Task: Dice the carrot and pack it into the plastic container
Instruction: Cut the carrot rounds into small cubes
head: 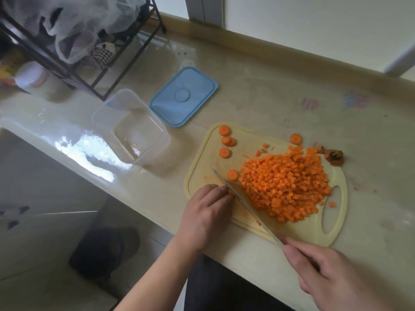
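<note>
A large heap of diced carrot [285, 185] lies on the pale yellow cutting board [314, 227]. Several round carrot slices [225, 153] sit along the board's far left side. My right hand [336, 277] grips the handle of a knife [247, 207], whose blade rests on the board against the heap's left edge. With curled fingers, my left hand [206, 214] pins a small carrot piece [230, 193] against the blade. The clear plastic container [134, 129] stands empty to the left of the board.
The container's blue lid [184, 96] lies flat behind it. A carrot top stub [334, 156] sits off the board's far right corner. A black wire rack [89, 55] with plastic bags stands at the back left. The counter's front edge runs below the board.
</note>
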### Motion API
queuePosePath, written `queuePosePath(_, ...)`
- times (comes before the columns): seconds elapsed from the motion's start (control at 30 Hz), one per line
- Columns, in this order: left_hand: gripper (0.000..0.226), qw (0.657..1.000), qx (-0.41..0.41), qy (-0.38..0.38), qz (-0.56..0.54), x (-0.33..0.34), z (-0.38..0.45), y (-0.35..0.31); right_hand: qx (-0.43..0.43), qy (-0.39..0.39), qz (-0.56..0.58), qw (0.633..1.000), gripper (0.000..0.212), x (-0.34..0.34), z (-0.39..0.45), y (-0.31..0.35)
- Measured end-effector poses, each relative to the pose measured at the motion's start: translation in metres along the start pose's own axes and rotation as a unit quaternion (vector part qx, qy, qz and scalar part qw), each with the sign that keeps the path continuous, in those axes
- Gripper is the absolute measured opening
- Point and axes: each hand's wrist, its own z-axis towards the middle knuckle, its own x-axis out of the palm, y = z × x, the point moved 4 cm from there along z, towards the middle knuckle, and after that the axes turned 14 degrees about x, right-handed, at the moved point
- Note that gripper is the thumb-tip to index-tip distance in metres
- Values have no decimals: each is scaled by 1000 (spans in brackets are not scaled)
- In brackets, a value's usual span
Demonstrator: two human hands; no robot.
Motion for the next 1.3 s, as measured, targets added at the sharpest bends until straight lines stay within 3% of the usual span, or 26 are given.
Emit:
queuePosePath(0.2, 27, 1000, -12, 0, -10, -1, 1, -2, -16, -15, -29, 999, 16, 7, 12, 4)
queuePosePath(0.3, 19, 1000, -19, -3, -5, -1, 1, -4, -51, -11, -36, 998, 23, 10, 21, 9)
queuePosePath(0.43, 7, 1000, -23, -6, 9, -4, 2, -4, -30, -12, 16, 999, 25, 7, 19, 6)
queuePosePath(0.53, 8, 999, -25, -19, 11, -5, 2, -6, -10, -10, 19, 1000, 39, 5, 11, 0)
queuePosePath(0.67, 9, 999, -34, -12, 9, -4, 1, -6, -13, -1, 22, 1000, 30, 6, 3, 1)
queuePosePath(0.83, 14, 999, -34, -14, -5, -3, 0, -5, -38, -16, -23, 999, 36, 11, 9, 3)
queuePosePath(0.97, 10, 999, -35, -15, -2, -3, 1, -4, -52, -16, -49, 997, 15, 19, 22, 12)
queuePosePath(1.13, 4, 999, -42, -27, 1, -8, -2, -6, -36, -13, 16, 999, 36, 12, 18, 6)
queuePosePath(1.3, 6, 999, -32, -26, -4, -8, -4, -8, -25, 14, -10, 1000, 45, 12, 4, 4)
